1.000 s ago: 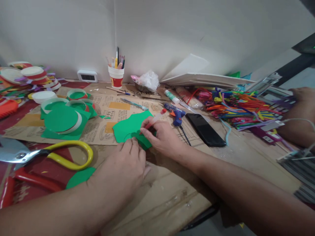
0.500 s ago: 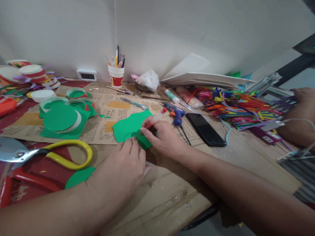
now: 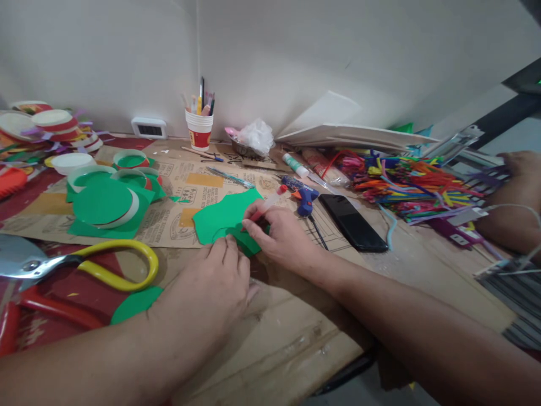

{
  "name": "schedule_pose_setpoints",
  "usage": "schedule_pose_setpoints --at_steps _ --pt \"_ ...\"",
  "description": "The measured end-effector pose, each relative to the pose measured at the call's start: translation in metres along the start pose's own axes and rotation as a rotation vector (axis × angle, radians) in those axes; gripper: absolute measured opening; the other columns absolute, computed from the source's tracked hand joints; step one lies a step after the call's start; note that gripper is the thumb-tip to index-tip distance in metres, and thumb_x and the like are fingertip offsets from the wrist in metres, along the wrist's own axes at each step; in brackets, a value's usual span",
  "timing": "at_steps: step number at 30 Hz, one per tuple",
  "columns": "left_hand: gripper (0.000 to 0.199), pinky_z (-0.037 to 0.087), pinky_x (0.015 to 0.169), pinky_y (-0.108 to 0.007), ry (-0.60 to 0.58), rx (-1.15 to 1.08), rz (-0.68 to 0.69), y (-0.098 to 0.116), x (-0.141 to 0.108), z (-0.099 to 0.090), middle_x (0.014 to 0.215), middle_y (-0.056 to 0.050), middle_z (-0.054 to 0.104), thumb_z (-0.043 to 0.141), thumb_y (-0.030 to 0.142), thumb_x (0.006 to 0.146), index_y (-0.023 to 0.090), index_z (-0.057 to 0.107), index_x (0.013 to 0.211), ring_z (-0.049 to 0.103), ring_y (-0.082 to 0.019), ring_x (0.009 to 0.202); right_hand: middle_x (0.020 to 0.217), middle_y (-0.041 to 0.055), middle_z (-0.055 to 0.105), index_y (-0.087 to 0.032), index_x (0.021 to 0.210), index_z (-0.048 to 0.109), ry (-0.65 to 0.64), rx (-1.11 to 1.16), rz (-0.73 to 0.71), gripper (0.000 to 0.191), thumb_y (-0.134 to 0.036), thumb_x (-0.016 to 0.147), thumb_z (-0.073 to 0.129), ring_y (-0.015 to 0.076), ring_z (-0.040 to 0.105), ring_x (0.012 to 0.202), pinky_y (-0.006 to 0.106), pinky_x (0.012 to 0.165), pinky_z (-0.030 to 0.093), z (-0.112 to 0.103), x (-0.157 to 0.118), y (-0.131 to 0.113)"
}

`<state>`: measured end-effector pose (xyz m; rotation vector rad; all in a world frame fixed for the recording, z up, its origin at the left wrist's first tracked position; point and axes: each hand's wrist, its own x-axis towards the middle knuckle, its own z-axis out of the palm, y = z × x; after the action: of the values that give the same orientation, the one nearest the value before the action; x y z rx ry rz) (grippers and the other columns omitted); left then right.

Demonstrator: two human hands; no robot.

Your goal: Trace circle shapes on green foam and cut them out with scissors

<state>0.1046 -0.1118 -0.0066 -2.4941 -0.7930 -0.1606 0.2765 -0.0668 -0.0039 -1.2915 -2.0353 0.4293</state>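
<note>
Pen [image 3: 273, 199] pinched between the thumb and fingers of the right hand [image 3: 283, 234], and it's over the right part of the green sheet [image 3: 228, 211]; take that sheet as the landmark, because everything sits around it. The pen's long axis runs on a slant, red end up and away to the right, writing end down and left towards the sheet; whether the tip actually touches is too small to call! Left hand [image 3: 220, 276] on the near side, fingers together, fingertips on the sheet's near edge; its thumb is mostly hidden, so no telling whether it grips anything; a curved outline shows just beyond those fingertips, lying left of the pen's tip, and the right hand is clearly the nearer one to the pen. Right of the sheet, the glue gun [image 3: 305, 202], then the phone [image 3: 353, 223]; left and nearer, the yellow-handled scissors [image 3: 103, 279]; beyond it, the cup of pens [image 3: 200, 132].
</note>
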Motion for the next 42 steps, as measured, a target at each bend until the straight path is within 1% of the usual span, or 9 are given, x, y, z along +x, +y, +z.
schedule_pose_setpoints --at_steps 5,10,15,19,25,31,33,38,42 --pt "0.037 0.046 0.074 -0.040 0.011 -0.011 0.000 0.0003 0.0002 0.0000 0.092 -0.019 0.070 0.050 0.037 0.093 0.007 0.072 0.098 0.063 -0.028 0.085 0.074 0.0008 0.062 -0.018 0.080 0.058 0.000 -0.015 -0.004 0.013 -0.025 0.089 0.052 0.0133 0.057 0.067 0.027 0.067 0.043 -0.0003 -0.0004 -0.0002" --pt "0.039 0.046 0.077 -0.041 0.030 -0.007 0.003 -0.0002 0.0001 -0.0001 0.096 -0.021 0.070 0.050 0.037 0.092 0.006 0.071 0.099 0.063 -0.030 0.089 0.074 0.0007 0.062 -0.018 0.079 0.058 -0.008 -0.016 0.006 0.013 -0.025 0.089 0.052 0.0128 0.056 0.066 0.027 0.066 0.042 -0.0013 -0.0006 -0.0009" --pt "0.038 0.046 0.078 -0.043 0.015 -0.030 -0.001 -0.0004 0.0006 -0.0010 0.095 -0.021 0.069 0.050 0.035 0.093 0.004 0.071 0.100 0.063 -0.031 0.089 0.073 0.0008 0.061 -0.018 0.076 0.057 -0.005 -0.012 0.000 0.014 -0.023 0.088 0.052 0.0127 0.056 0.066 0.027 0.066 0.042 -0.0023 -0.0008 -0.0021" --pt "0.037 0.046 0.079 -0.042 0.007 -0.032 -0.006 0.0001 0.0006 -0.0003 0.096 -0.020 0.069 0.050 0.036 0.093 0.006 0.070 0.101 0.063 -0.030 0.089 0.075 0.0010 0.061 -0.018 0.076 0.057 -0.004 -0.021 0.001 0.014 -0.023 0.088 0.052 0.0127 0.056 0.067 0.027 0.067 0.043 -0.0022 -0.0011 -0.0023" --pt "0.037 0.046 0.077 -0.042 0.037 -0.025 -0.012 0.0001 0.0003 -0.0005 0.096 -0.021 0.070 0.053 0.036 0.091 0.005 0.071 0.099 0.063 -0.031 0.088 0.076 0.0012 0.062 -0.019 0.074 0.054 -0.003 -0.005 -0.009 0.015 -0.022 0.088 0.052 0.0128 0.056 0.068 0.027 0.067 0.043 -0.0019 -0.0013 -0.0006" --pt "0.038 0.046 0.079 -0.043 0.084 -0.003 0.005 0.0000 0.0018 -0.0004 0.096 -0.023 0.070 0.058 0.037 0.088 0.003 0.072 0.097 0.063 -0.032 0.089 0.072 0.0005 0.060 -0.019 0.073 0.054 0.001 0.001 -0.012 0.015 -0.022 0.088 0.051 0.0127 0.055 0.066 0.027 0.065 0.042 -0.0021 -0.0015 -0.0006" --pt "0.037 0.046 0.079 -0.042 0.079 0.001 0.007 0.0001 0.0019 -0.0008 0.095 -0.022 0.070 0.057 0.036 0.088 0.003 0.072 0.096 0.063 -0.032 0.089 0.072 0.0005 0.060 -0.019 0.073 0.054 -0.006 0.002 -0.009 0.015 -0.022 0.087 0.051 0.0128 0.055 0.066 0.027 0.064 0.042 -0.0025 -0.0017 -0.0013" --pt "0.037 0.046 0.078 -0.042 0.017 -0.004 0.004 -0.0002 0.0009 -0.0025 0.097 -0.020 0.069 0.051 0.035 0.092 0.005 0.071 0.101 0.063 -0.030 0.088 0.073 0.0009 0.061 -0.019 0.070 0.052 -0.011 0.010 0.004 0.017 -0.021 0.086 0.051 0.0126 0.055 0.065 0.027 0.064 0.042 -0.0032 -0.0020 -0.0027" --pt "0.036 0.046 0.077 -0.042 0.034 -0.004 0.005 -0.0009 0.0002 -0.0032 0.094 -0.020 0.069 0.053 0.035 0.091 0.005 0.071 0.099 0.063 -0.030 0.087 0.072 0.0006 0.060 -0.018 0.069 0.053 -0.006 0.007 0.008 0.017 -0.021 0.086 0.051 0.0121 0.054 0.064 0.027 0.064 0.041 -0.0034 -0.0022 -0.0036"
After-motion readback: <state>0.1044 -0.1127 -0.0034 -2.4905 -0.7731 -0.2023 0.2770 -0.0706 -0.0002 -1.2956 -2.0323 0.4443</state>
